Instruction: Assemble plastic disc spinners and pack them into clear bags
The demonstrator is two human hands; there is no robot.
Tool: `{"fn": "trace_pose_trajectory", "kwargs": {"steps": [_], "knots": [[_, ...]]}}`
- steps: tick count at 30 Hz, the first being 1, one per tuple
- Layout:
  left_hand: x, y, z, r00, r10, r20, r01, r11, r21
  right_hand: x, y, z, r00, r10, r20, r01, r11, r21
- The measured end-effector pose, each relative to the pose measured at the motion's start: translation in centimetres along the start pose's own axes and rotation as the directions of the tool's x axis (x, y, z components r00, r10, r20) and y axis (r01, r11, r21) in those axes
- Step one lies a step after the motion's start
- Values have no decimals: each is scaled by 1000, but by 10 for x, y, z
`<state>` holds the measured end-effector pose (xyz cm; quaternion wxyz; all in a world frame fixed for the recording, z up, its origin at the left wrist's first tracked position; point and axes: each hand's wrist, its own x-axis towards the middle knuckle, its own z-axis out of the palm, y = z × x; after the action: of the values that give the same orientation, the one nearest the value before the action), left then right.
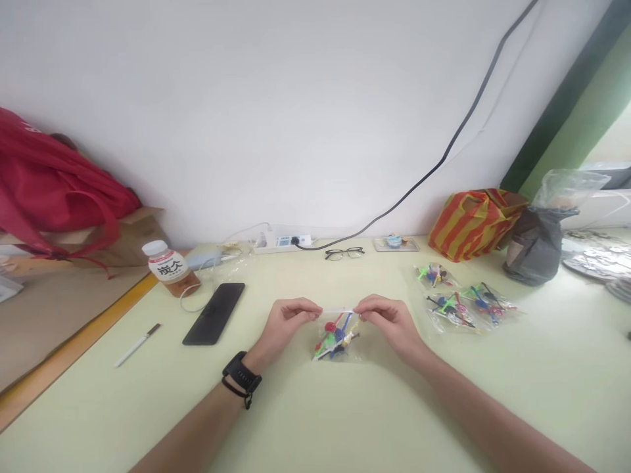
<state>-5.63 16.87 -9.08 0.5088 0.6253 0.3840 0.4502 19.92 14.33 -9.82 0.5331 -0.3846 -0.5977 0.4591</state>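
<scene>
A clear plastic bag [352, 351] hangs between my two hands, low over the table, with small coloured plastic pieces in red, blue, green, yellow, white and black inside. My left hand [293, 322] pinches the bag's upper left corner between thumb and fingers. At the upper right corner, my right hand [389, 322] is closed in a similar pinch. The bag's top edge is pulled straight between them. To the right of my right hand lie several similar filled bags [451, 312] on the pale green table.
Left of my hands are a black phone [214, 314], a utility-knife-like white stick [138, 345] and a drink bottle [170, 268]. Along the wall sit a power strip [280, 244], eyeglasses [344, 253] and a striped bag [476, 223]. A dark plastic bag [535, 246] stands farther right.
</scene>
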Motion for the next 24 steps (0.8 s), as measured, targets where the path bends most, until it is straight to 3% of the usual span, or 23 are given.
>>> {"fn": "trace_pose_trajectory", "kwargs": {"steps": [5,10,18,24], "knots": [[0,0,2,1000,-24,3,24,999,43,-2,0,3,999,-10,38,13,997,-74],[-4,8,9,991,27,128,-54,975,215,-4,3,3,998,-20,68,29,990,-139],[-12,16,22,972,-56,227,19,987,161,-7,-6,8,983,16,181,7,992,-124],[-12,16,21,978,-61,200,22,981,191,-7,-9,13,971,71,230,4,951,-310]]}}
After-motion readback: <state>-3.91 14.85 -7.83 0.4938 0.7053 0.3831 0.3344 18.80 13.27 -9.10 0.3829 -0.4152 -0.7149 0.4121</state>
